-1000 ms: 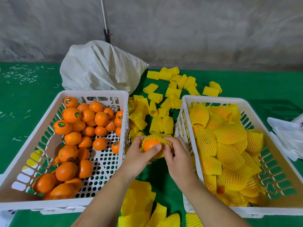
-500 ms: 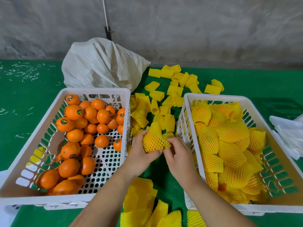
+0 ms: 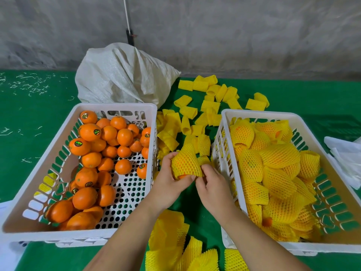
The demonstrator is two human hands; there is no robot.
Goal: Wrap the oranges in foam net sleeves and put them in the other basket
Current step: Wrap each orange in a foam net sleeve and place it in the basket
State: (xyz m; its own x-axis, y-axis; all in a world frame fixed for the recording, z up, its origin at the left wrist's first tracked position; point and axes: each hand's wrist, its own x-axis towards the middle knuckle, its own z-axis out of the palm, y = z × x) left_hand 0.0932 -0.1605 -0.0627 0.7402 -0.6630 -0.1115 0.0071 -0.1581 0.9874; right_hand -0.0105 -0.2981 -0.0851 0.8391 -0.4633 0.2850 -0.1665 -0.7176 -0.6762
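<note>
2 hands meet between the baskets: my left hand (image 3: 169, 179) cups the orange (image 3: 183, 176) from below, fingers curled round it, and my right hand (image 3: 212, 181) pinches the foam net sleeve (image 3: 186, 163) at its lower edge. i judge the sleeving nearly done, with only a sliver of peel bare. next i'd tug the stretchy, ribbed mesh over that and carry it to the right basket (image 3: 226, 122), onto the soft netted pile. smooth, glossy fruit wait in the perforated left basket (image 3: 115, 106)
</note>
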